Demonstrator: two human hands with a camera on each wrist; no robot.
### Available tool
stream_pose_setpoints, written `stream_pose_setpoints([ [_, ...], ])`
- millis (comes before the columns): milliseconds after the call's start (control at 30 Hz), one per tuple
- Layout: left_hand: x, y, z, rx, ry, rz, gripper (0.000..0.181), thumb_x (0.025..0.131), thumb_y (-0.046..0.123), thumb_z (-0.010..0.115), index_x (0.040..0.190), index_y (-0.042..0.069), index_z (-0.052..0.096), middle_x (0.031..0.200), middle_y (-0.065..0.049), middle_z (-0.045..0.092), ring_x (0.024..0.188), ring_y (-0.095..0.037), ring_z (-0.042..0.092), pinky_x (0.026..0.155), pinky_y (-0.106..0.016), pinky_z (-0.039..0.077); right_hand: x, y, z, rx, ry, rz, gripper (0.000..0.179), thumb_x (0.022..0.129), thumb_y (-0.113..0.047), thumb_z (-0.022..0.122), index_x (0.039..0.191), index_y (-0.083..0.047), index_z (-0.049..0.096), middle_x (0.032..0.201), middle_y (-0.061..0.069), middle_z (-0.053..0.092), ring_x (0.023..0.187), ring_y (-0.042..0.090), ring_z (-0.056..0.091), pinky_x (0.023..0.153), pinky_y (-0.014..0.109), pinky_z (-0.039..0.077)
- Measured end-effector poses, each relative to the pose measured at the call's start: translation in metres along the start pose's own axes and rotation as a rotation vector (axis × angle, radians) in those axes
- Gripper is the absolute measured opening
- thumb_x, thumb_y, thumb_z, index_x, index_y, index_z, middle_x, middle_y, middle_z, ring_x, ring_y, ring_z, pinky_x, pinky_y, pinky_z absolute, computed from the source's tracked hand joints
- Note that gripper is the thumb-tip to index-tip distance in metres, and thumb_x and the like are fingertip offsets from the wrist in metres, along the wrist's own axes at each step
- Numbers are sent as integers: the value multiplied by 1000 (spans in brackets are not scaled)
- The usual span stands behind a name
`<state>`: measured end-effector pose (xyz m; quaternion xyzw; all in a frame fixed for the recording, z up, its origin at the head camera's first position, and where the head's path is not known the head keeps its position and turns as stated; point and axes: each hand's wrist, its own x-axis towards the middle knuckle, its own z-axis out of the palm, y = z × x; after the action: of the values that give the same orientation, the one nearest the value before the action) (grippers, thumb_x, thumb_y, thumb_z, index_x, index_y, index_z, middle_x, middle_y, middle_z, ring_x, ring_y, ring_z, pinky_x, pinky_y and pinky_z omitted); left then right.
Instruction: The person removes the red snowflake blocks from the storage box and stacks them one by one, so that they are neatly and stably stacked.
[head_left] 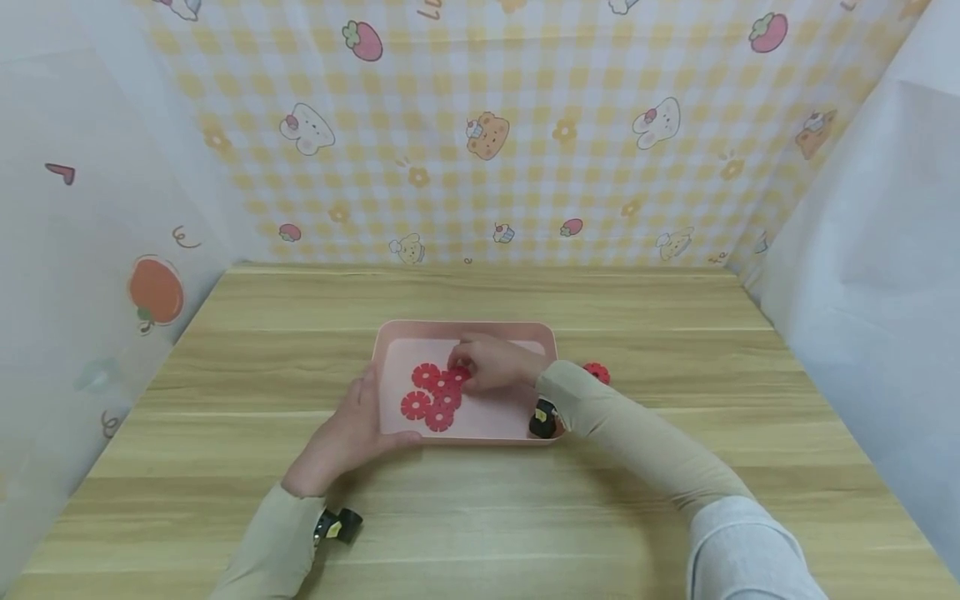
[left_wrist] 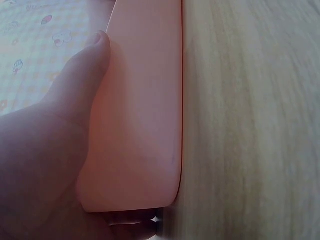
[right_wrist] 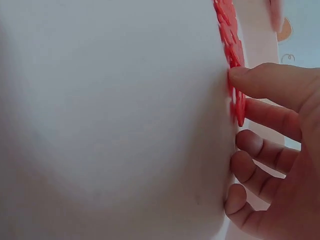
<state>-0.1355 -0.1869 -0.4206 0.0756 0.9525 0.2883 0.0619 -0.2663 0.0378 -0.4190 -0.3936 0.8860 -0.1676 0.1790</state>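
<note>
A shallow pink tray (head_left: 465, 329) sits on the wooden table, with several red interlocking snowflake discs (head_left: 439, 417) clustered in its left half. My left hand (head_left: 352, 425) holds the tray's near left corner. Its thumb lies along the front side (left_wrist: 140, 100), its fingers along the left side. Inside the tray my right hand (head_left: 495, 362) pinches a red disc (right_wrist: 240, 107) between thumb and index finger, at the right edge of the cluster. The other right fingers are bent near the tray floor (right_wrist: 115, 125). Some discs overlap, and the hand partly hides the pinched one.
Outside the tray on the right, another red disc (head_left: 597, 372) lies on the table (head_left: 480, 517), partly behind the right sleeve. A yellow checked cloth (head_left: 420, 100) hangs behind the table's back edge. White sheets (head_left: 862, 217) flank both sides.
</note>
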Motion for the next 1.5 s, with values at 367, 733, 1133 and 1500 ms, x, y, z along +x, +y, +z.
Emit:
stream_pose_setpoints([
  [367,0,1,0,-28,13,24,121,66,55,80,147,-2,10,133,-25,39,115,-38,49,90,-55,51,-5,5,-14,99,-36,77,33,80,-23,77,111,-20,66,99,-7,62,91,14,56,86,26,51],
  [733,0,2,2,-38,17,41,121,66,55,81,147,-1,11,132,-24,39,115,-37,48,89,-54,52,-17,4,-25,128,-44,134,36,79,-22,78,112,-14,67,95,-4,63,87,16,57,79,26,49],
  [1133,-2,5,1,-41,16,27,120,66,52,82,147,-2,12,132,-25,40,114,-38,48,87,-53,53,-38,6,-33,120,17,186,33,79,-28,78,109,-19,68,94,-6,62,87,15,56,77,27,48],
  [1500,0,0,4,-39,17,36,124,65,56,81,149,1,8,133,-23,39,116,-38,48,90,-54,51,-67,20,-40,135,154,91,31,80,-22,75,107,-12,66,96,-3,63,86,16,53,76,28,47],
])
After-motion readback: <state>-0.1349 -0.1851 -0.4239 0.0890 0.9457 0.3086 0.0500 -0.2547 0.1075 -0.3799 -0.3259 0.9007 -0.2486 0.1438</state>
